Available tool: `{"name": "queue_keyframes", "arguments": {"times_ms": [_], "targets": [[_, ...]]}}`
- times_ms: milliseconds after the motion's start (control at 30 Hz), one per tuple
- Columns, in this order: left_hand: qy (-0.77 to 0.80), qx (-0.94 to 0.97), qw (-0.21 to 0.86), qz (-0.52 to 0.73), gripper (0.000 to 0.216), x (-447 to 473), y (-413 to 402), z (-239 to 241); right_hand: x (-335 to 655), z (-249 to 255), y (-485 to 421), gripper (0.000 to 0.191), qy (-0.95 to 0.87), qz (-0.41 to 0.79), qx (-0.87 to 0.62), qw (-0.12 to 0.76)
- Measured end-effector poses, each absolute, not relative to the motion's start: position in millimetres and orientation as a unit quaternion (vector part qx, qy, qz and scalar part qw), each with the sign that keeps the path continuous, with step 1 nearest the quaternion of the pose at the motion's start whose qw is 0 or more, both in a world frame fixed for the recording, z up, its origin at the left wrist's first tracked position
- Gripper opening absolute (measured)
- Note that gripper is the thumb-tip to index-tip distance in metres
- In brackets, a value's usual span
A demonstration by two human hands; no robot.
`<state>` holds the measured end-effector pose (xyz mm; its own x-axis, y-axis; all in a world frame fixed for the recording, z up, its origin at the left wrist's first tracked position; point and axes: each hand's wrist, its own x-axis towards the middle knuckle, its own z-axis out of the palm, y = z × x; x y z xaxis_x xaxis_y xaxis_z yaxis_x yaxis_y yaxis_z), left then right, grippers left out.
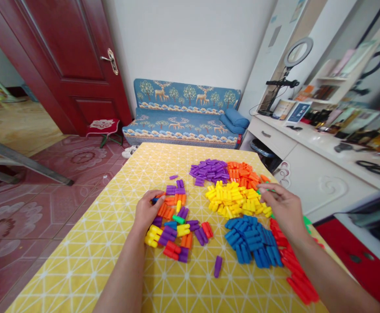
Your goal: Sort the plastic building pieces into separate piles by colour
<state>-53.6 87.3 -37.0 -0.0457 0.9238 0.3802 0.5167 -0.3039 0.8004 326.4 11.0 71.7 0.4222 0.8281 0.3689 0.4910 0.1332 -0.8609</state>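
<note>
My left hand [149, 209] is closed at the left edge of a mixed cluster of plastic building blocks, with a small blue block [155, 200] showing between its fingers. Orange blocks [166, 211] lie right beside its fingertips, and purple blocks [167, 234] and yellow blocks [153, 235] are joined nearer to me. Over on the right, my right hand [281, 203] pinches at the edge of the yellow pile [230, 198]. A bit of green shows at its fingertips, apparently a green block [258, 191]. My right hand and forearm partly cover the red blocks [294, 265] and green pieces.
Sorted piles of purple blocks [210, 170], orange blocks [243, 174] and blue blocks [253, 241] lie on the yellow patterned tablecloth [111, 261]. A lone purple block [218, 266] lies near me. Beyond stand a blue sofa [183, 126] and a white dresser [327, 169].
</note>
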Motion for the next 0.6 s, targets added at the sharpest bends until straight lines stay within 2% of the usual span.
{"name": "queue_keyframes", "arguments": {"times_ms": [167,300,600], "targets": [[0.548,0.66,0.214,0.468,0.027,-54,87,-37,247,59,7,0.018,-0.623,0.232,-0.531,0.526],[0.547,0.659,0.214,0.47,0.027,-54,87,-38,195,42,13,0.012,-0.681,0.259,-0.5,0.468],[0.542,0.66,0.217,0.472,0.026,-54,87,-36,122,-4,28,0.026,-0.701,0.211,-0.532,0.426]]}}
